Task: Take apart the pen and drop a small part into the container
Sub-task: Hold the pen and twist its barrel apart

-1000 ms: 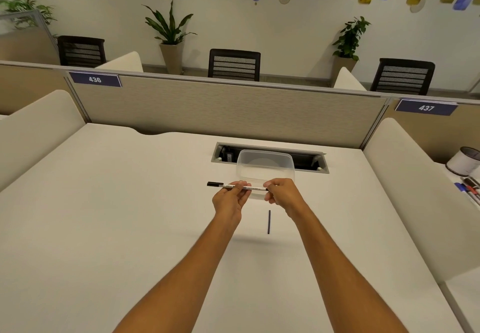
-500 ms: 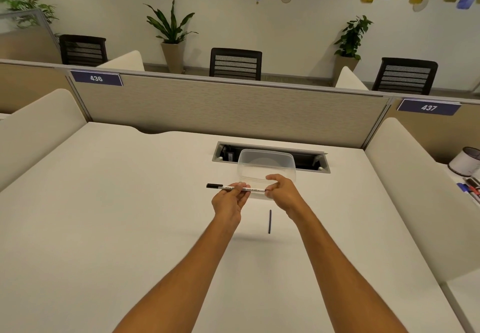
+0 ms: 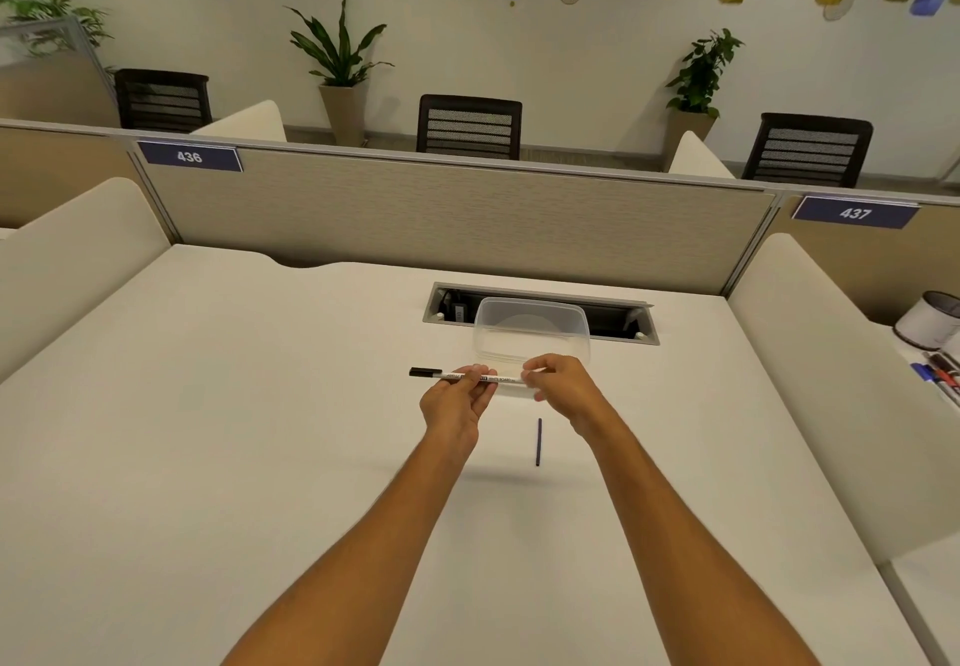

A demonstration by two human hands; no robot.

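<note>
Left fingers: closed around the pen's barrel near its middle, thumb beneath and fingertips on top.
Right fingers: pinched on the pen's right end, which is hidden behind them.
Left hand: held above the surface, palm turned toward the camera's side, forearm stretched forward.
Right hand: raised level with the left hand, just beside it, a short length of barrel bridging the two.
Pen: held in the air between both hands, just in front of the container's near wall; white barrel with dark print, too small to be read.
Long axis: lying almost horizontal, running left to right across the view, the left end a little higher.
Black tip: pointed left, projecting well beyond the left fingers.
Container: clear plastic, open-topped, set upright on the surface directly behind the hands; its contents cannot be made out.
Thin dark rod: laid on the surface nearer the camera, between the two forearms, its long axis running away from the viewer, apart from pen and hands.
Surface: pale, with a recessed cable slot seen behind the container.
</note>
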